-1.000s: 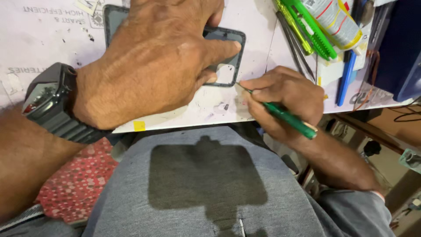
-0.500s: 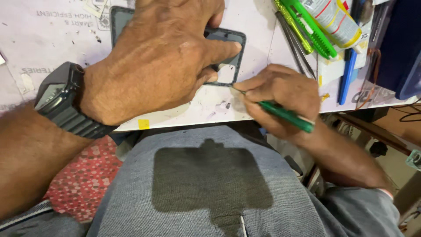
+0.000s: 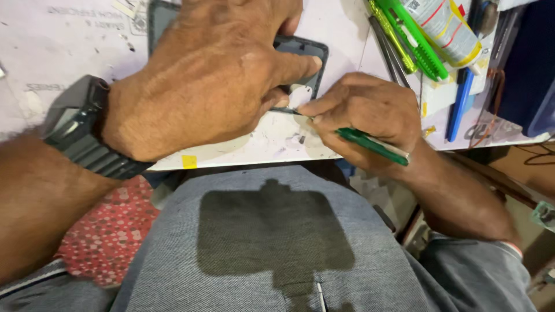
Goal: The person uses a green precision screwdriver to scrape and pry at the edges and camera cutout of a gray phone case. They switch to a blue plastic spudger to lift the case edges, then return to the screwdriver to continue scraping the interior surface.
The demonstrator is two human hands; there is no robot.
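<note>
White, scuffed surface [image 3: 358, 34] fills the top half of the view, with the person's grey-trousered lap below it and red patterned cloth [image 3: 98, 237] at 8 o'clock. Left hand [image 3: 202, 81] lies palm-down over a dark grey phone frame [image 3: 317, 63] at 12 o'clock, fingers spread flat, thumb pressed along the frame's right edge; grip is a flat press, not a clench. Black wristwatch [image 3: 81, 133] sits on that wrist at 9 o'clock. Right hand [image 3: 370, 115] sits just right of the frame at 2 o'clock, fingers pinched tight around a green-handled tool [image 3: 373, 145]; the tool tip meets the frame's lower right corner, touching or just beside the left thumb, exact contact hidden by fingers. Small yellow sticker [image 3: 189, 161] on the surface edge at 7 o'clock of the left hand. Upper right, 1 o'clock: bright green tools [image 3: 419, 43] lying diagonal, a cylindrical package with white, red and yellow label [image 3: 445, 26] across them, a blue pen [image 3: 459, 104] beside. Faint printed lettering on the surface at 11 o'clock.
</note>
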